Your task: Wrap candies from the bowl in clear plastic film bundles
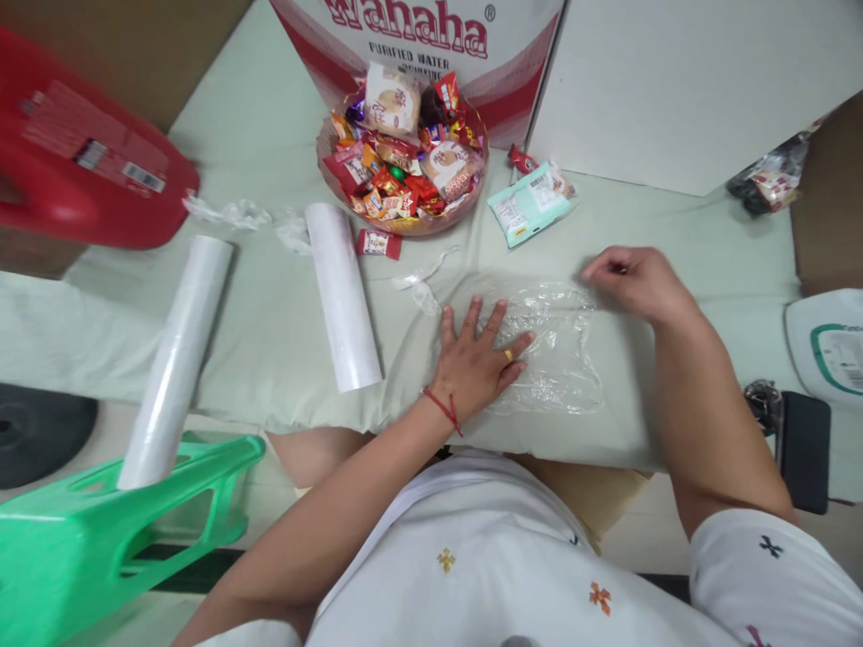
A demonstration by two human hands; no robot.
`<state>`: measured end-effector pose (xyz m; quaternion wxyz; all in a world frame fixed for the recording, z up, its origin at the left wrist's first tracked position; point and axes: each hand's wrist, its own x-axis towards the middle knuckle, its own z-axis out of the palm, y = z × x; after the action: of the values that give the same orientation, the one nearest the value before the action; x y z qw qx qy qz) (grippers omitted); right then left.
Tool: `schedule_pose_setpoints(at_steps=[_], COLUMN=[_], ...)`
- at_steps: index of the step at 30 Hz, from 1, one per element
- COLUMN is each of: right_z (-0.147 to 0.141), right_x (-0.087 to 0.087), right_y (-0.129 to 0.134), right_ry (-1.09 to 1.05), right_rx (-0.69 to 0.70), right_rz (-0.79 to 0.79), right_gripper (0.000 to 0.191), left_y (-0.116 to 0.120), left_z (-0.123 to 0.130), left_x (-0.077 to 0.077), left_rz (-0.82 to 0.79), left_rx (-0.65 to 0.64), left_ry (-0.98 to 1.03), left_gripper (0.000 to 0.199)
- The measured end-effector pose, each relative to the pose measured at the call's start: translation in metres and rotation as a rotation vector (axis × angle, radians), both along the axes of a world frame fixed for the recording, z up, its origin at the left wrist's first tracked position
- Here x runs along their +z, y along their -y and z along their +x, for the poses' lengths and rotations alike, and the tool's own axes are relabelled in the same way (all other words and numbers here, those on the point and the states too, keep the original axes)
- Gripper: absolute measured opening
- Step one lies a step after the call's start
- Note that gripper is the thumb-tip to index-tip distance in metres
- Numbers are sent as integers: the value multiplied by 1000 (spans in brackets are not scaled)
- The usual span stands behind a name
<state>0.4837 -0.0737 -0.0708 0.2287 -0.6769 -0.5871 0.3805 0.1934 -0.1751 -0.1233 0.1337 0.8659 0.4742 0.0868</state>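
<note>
A thin clear plastic bag lies spread and wrinkled on the cloth-covered table. My left hand, wearing a ring and a red string bracelet, presses flat on the bag's left part with fingers spread. At the bag's upper right corner, my right hand is closed, thumb and forefinger pinched at its edge. A twisted strip of clear plastic rests just beyond my left hand. To the left stands out a white roll of plastic bags or film, lying on its side.
Behind are a glass bowl heaped with wrapped sweets, a mint-green packet and a Wahaha carton. Leftward are a red jug, a second white roll and a green stool. A phone lies at right.
</note>
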Motion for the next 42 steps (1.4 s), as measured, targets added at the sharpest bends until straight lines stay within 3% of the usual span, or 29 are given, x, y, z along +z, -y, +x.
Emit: schedule_pose_setpoints(at_steps=[2,4,8,10,15,20,25,34,39,42], right_z=[12,21,16,5,-26,-43,-40,-14,-21,-31], right_x=[2,4,0,-5,-12,-15,-13,-18,-19,-16], right_y=[4,15,54,71,87,94,101,111,108,102], right_ry=[-22,-36,35,60,-242,-487,-439,-427,-309,-346], right_rx=[-246,-373,-175,-117,-216,-378,-428,-581,-517,-444], right_rz=[162,164,-186,-239,-120,-183,-209,-91,-105,-172], right_gripper=[18,23,50,50,37,42,42,35,39,35], left_y=[0,0,0,0,1,0,0,0,0,1], left_z=[0,0,-1,-1,0,0,0,0,0,-1], left_x=[0,0,-1,-2,-2,-3,-2,-1,1,1], left_rz=[-2,-2,-2,2,11,22,17,21,3,8], left_rx=[-3,0,9,3,-1,-3,2,-4,-10,-11], left_ry=[3,9,24,25,8,18,22,22,13,16], left_gripper=[46,46,45,46,46,46,46,45,46,46])
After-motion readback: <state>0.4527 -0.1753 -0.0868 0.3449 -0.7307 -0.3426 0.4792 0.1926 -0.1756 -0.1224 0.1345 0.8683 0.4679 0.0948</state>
